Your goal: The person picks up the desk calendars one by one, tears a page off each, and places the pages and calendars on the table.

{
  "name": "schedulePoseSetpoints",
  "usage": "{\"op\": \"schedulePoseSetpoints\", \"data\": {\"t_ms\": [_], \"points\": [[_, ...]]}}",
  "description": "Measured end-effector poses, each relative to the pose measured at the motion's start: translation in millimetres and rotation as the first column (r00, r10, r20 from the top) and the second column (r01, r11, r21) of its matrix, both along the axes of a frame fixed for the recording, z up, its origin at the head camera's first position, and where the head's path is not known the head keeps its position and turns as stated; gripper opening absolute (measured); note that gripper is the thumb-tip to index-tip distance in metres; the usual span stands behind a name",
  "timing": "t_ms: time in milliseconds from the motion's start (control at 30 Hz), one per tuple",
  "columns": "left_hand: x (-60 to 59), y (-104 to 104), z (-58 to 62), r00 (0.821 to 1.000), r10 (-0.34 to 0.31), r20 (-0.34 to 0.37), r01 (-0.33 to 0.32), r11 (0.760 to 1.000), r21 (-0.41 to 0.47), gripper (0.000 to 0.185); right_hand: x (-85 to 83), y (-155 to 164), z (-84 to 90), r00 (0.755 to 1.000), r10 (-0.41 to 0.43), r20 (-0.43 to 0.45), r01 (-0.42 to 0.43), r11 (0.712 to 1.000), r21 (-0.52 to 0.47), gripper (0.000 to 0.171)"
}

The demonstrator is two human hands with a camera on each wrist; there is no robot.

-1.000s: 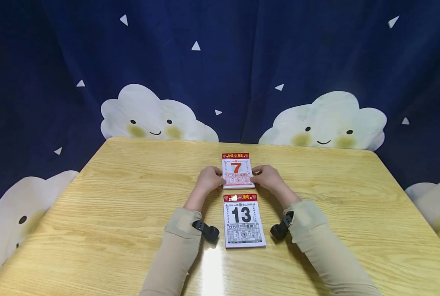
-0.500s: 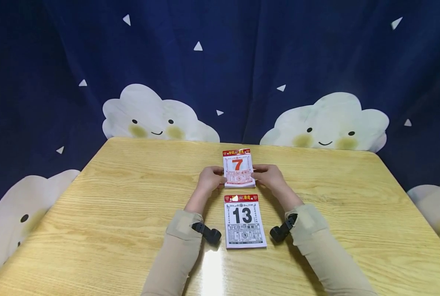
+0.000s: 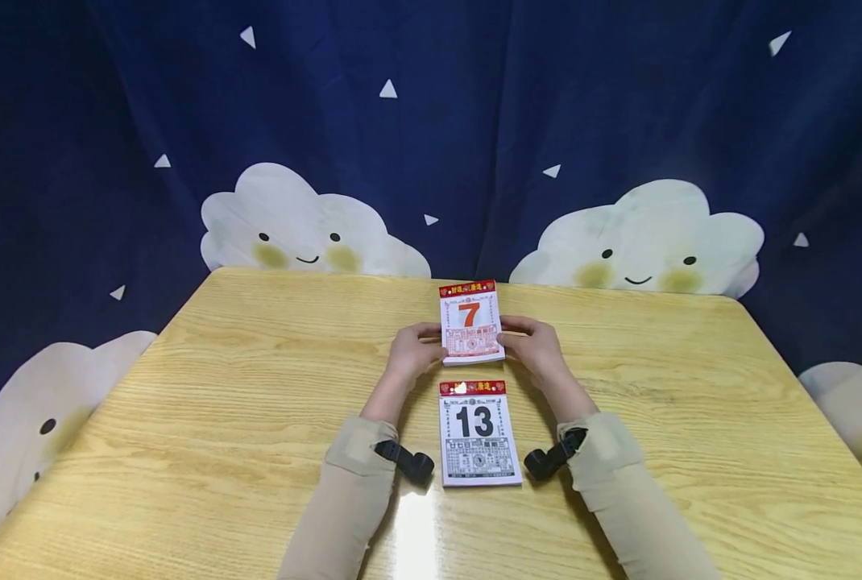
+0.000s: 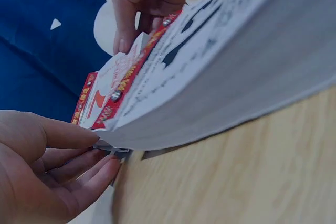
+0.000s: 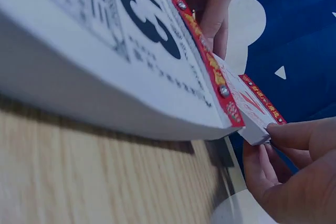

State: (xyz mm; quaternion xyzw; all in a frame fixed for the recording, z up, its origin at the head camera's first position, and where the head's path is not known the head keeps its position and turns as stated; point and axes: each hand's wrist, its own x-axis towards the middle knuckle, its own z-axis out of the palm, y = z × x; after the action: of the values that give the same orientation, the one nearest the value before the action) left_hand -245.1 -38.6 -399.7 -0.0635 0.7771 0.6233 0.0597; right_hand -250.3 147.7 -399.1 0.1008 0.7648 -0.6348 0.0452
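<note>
Fingers [image 3: 431, 332] on calendar [image 3: 470, 321] side edges

far calendar [image 3: 471, 321] "7"; near calendar [image 3: 478, 432] "13"

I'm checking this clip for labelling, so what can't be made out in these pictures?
- Small print on the 7 calendar and the 13 calendar: too small in the head view.
- Left hand and right hand fingertips under the 7 calendar: hidden by it.
- Wrist views: the 13 calendar, close and blurred, blocks most of the table.
</note>
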Motion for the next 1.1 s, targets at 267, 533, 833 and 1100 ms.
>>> {"op": "schedulePoseSetpoints", "data": {"t_ms": [267, 533, 833, 1100], "points": [[2.3, -3.1, 0.8, 0.998, -0.024, -0.062, 0.026, 0.999, 0.032, 0.047, 6.4, 1.0, 3.9, 1.000, -0.007, -0.027, 0.006, 0.999, -0.042, 0.042], [1.6, -6.7, 0.3, 0.995, -0.030, -0.090, 0.039, 0.994, 0.098, 0.046, 12.9, 1.2, 7.6, 0.998, -0.022, -0.065, 0.018, 0.999, -0.050, 0.041], [-0.1, -9.0, 3.5, 0.993, -0.055, -0.109, 0.080, 0.968, 0.238, 0.055, 15.7, 4.7, 10.5, 0.993, 0.008, -0.118, -0.017, 0.997, -0.076, 0.044], [-0.1, -10.6, 4.4, 0.983, -0.107, -0.149, 0.155, 0.919, 0.362, 0.050, 16.6, 7.8, 17.2, 0.994, 0.002, -0.113, -0.015, 0.993, -0.116, 0.047]]}}
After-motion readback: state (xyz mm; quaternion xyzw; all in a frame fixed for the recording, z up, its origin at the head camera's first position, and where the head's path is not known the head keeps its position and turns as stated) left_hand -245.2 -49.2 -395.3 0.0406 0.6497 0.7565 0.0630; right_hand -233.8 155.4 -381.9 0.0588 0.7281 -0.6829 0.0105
